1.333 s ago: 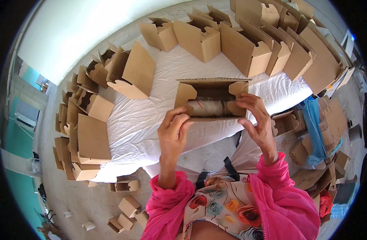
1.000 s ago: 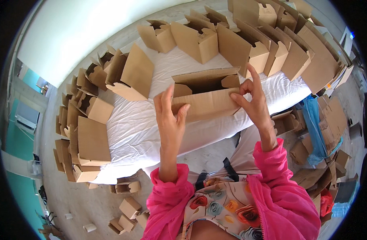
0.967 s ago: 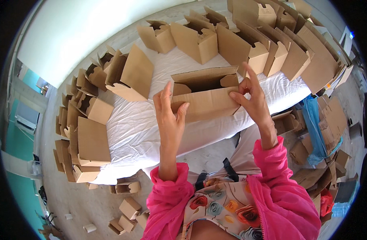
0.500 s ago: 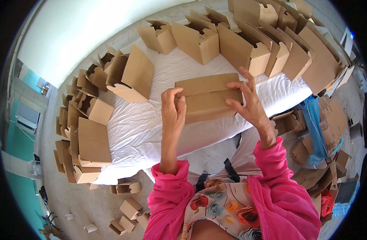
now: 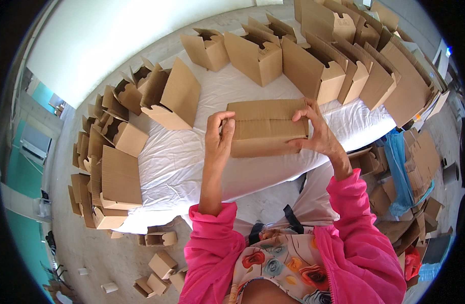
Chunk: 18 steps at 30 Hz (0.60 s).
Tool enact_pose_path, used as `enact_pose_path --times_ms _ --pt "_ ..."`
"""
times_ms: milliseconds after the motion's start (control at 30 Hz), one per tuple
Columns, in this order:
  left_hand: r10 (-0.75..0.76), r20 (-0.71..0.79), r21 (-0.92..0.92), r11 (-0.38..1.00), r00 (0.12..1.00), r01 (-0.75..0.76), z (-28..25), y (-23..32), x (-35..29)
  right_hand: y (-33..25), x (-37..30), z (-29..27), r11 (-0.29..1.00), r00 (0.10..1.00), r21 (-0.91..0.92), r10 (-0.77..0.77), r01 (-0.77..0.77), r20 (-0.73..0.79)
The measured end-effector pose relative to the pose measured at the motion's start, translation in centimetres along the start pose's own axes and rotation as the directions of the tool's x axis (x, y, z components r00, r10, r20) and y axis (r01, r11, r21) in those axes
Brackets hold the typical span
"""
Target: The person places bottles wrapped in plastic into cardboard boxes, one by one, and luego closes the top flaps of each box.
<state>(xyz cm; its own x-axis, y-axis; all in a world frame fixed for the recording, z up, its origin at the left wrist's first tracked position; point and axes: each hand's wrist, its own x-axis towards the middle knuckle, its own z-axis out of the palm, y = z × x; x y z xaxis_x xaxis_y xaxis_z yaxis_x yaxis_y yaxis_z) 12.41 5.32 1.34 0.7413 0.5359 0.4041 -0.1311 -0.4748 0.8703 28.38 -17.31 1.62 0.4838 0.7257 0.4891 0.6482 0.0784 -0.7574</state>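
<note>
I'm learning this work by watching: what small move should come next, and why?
Perhaps press the top flaps of the cardboard box flat along their seam: they are folded over, no tape shows there, and the left hand and right hand are at its ends.

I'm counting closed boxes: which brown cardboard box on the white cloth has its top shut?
The brown cardboard box between the left hand and right hand: its top is covered; the other brown cardboard boxes there whose tops show gape open.
</note>
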Motion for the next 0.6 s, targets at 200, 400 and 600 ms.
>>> enact_pose_path --times_ms 200,400,600 --pt "0.405 -0.377 0.420 0.876 0.833 -0.236 -5.1 0.1 1.2 0.1 -0.8 0.6 0.971 0.930 -0.236 -0.056 -0.034 -0.364" --pt "0.592 -0.252 0.806 0.566 0.766 -0.172 -9.4 0.3 4.8 0.5 0.6 2.1 0.832 0.740 -0.440 -0.054 -0.338 -0.670" --pt "0.321 -0.184 0.838 0.545 0.929 -0.023 -11.9 -2.3 6.3 -0.9 1.0 3.1 0.864 0.756 -0.423 -0.079 -0.273 -0.649"
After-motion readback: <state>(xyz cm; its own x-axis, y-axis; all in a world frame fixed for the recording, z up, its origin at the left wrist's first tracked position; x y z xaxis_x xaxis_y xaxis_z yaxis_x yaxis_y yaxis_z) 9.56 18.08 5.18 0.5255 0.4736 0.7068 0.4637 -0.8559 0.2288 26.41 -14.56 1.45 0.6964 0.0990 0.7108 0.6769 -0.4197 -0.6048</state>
